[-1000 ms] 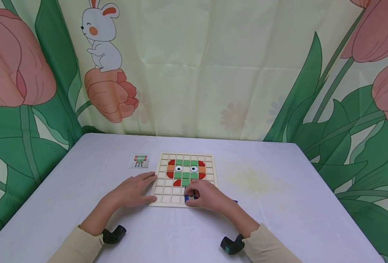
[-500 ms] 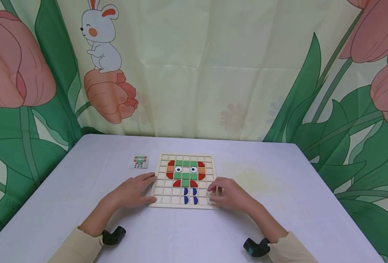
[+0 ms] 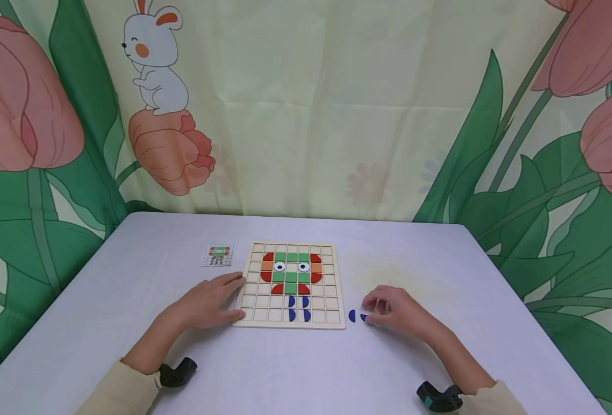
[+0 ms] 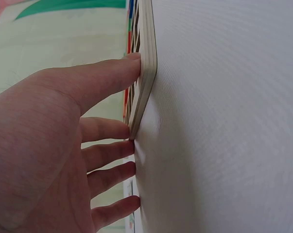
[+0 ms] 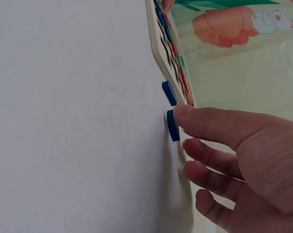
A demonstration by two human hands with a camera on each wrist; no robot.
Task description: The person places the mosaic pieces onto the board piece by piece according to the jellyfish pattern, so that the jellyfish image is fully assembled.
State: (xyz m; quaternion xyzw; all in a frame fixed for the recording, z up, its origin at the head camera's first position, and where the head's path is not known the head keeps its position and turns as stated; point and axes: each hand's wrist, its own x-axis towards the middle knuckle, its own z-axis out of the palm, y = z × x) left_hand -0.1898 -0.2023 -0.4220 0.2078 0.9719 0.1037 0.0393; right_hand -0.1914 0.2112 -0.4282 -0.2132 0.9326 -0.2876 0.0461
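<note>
A wooden grid board [image 3: 257, 304] lies on the table, bearing red, orange and green pieces, two eye pieces and several blue half-circles [image 3: 292, 315]. My left hand [image 3: 207, 302] rests at its left side, thumb on the rim and fingers spread along the edge. Right of the board lie two loose blue half-circles, a nearer-to-board one [image 3: 352, 316] and another [image 5: 173, 127] partly behind my right thumb. My right hand [image 3: 404, 314] is over that second piece; the thumb tip touches or nearly touches it, and the other fingers stay apart from it, loosely bent.
A small pattern card [image 3: 217, 255] with a gridded figure lies behind my left hand, left of the board. A white cloth covers the table [image 3: 285, 374]. Behind it hangs a curtain [image 3: 285, 115] printed with tulips and a rabbit.
My right hand has moved right, off the board's lower cells, to the loose blue half-circles. Several blue half-circles on the board are uncovered. My left hand stays put.
</note>
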